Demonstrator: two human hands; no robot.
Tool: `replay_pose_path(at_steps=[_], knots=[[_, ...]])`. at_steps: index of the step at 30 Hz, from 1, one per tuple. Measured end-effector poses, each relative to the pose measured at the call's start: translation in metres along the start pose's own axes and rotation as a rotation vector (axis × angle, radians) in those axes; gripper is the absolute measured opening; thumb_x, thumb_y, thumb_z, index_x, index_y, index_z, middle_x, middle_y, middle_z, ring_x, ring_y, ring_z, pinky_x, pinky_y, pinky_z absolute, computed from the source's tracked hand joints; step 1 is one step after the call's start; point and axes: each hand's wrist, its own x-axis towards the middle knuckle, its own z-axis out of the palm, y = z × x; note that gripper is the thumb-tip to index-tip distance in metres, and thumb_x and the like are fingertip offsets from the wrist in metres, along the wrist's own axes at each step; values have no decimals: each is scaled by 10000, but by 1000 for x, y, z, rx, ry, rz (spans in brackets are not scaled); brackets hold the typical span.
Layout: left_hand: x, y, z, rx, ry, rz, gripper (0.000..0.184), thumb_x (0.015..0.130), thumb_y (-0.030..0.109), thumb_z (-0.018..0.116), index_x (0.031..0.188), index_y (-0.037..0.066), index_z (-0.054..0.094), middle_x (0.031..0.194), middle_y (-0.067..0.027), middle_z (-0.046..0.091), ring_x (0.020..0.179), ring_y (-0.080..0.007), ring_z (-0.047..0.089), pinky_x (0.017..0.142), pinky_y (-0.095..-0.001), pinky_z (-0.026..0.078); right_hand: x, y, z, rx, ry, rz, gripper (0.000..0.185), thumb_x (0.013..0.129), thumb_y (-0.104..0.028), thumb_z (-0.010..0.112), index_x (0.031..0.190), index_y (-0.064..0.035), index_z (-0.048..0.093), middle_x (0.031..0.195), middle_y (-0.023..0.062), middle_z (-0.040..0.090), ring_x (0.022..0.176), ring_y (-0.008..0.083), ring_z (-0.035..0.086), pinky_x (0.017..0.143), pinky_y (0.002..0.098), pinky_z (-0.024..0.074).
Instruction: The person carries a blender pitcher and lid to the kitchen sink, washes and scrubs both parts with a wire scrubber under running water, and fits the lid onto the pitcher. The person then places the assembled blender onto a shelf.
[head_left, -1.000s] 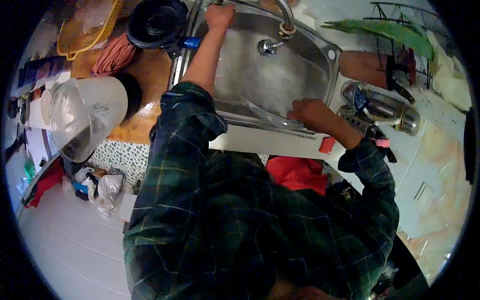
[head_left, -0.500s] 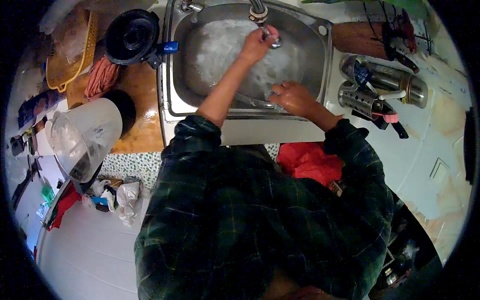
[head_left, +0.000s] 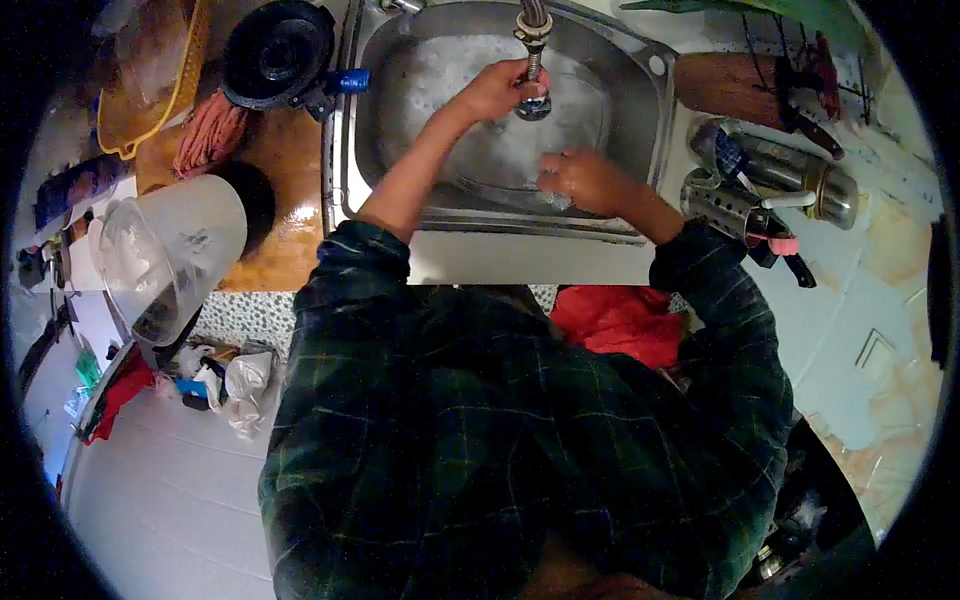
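Left hand (head_left: 492, 92): fingers curled round the spout (head_left: 533, 107), where it hangs from the hose (head_left: 534, 62). Held from the left side, apparently because the flexible hose lets it swing; its mouth points down over the sink (head_left: 372, 140). Right hand (head_left: 590, 182): fingers bent, palm low, at the near right of the basin. Clear dish (head_left: 547, 201) lies in the sink, its near edge by these fingers; blur, so I cannot tell whether I pinch it. Cutlery holder (head_left: 718, 207) leans right of the sink, outside the basin.

Metal faucet head (head_left: 534, 106) above clear, round-rimmed item (head_left: 510, 197) in sink (head_left: 655, 120)
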Motion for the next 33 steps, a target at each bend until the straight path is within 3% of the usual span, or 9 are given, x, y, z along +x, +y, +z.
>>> replay_pose_path(at_steps=[1, 7, 13, 16, 18, 27, 30, 31, 33], knots=[[-2, -2, 0, -343, -119, -13, 295, 867, 285, 593, 1015, 31, 572, 916, -28, 617, 838, -121, 563, 766, -287, 458, 2, 1, -15, -1, -10, -1, 190, 755, -173, 550, 939, -136, 581, 957, 102, 536, 898, 307, 555, 715, 429, 470], [0, -5, -19, -183, 71, 3, 386, 857, 285, 606, 1144, 34, 549, 972, -69, 634, 847, -132, 573, 782, -280, 453, 30, 40, -98, 299, -60, -200, 260, 761, -234, 649, 991, -119, 612, 932, 60, 613, 898, 296, 571, 795, 357, 448], [-6, 32, -31, 216, 305, 80, 259, 846, 224, 589, 1068, 91, 573, 884, -162, 618, 785, -310, 599, 685, -347, 469, 20, 46, -113, 839, -54, 289, 421, 795, -365, 653, 1070, -51, 598, 1013, 75, 627, 922, 209, 581, 837, 317, 433], [-6, 31, -23, 113, 421, 134, 260, 850, 241, 591, 1063, 93, 566, 852, -126, 624, 746, -243, 605, 669, -332, 471, 8, 42, -104, 612, 44, 591, 442, 783, -364, 668, 1063, -30, 599, 981, 73, 623, 907, 164, 566, 826, 305, 430], [-12, 23, -9, -135, 365, 12, 371, 868, 330, 582, 1146, 86, 551, 841, -32, 610, 740, -122, 565, 653, -293, 485, -3, 64, -68, 1024, 318, 623, 403, 778, -343, 676, 1048, -52, 612, 988, 51, 615, 902, 156, 563, 817, 292, 433], [-25, 17, 21, -501, 148, -146, 256, 884, 309, 565, 1053, 117, 557, 895, 14, 582, 829, -84, 548, 685, -249, 480, -36, 75, -20, 1602, 954, 819, 477, 811, -335, 642, 1176, -62, 501, 1073, 94, 574, 939, 254, 564, 870, 362, 453], [-22, 7, -5, -34, 106, 15, 260, 852, 267, 578, 1043, 93, 553, 892, -84, 616, 816, -227, 597, 742, -338, 473, -68, 61, -24, 369, 710, 575, 402, 826, -281, 637, 1151, -65, 541, 1066, 40, 591, 967, 167, 556, 815, 324, 461], [-21, 4, -16, -30, 112, 12, 260, 852, 267, 578, 1043, 93, 553, 892, -84, 616, 816, -227, 597, 742, -338, 473, -68, 48, -38, 371, 711, 567, 402, 826, -281, 637, 1151, -65, 541, 1066, 40, 591, 967, 167, 556, 815, 324, 461], [-18, -1, -36, 535, 316, 280, 249, 843, 232, 570, 1064, 119, 555, 976, -117, 603, 907, -304, 581, 770, -377, 478, -60, 22, -72, 1535, 861, 808, 378, 813, -238, 646, 1141, -76, 553, 1090, 63, 594, 970, 176, 562, 825, 311, 456]])
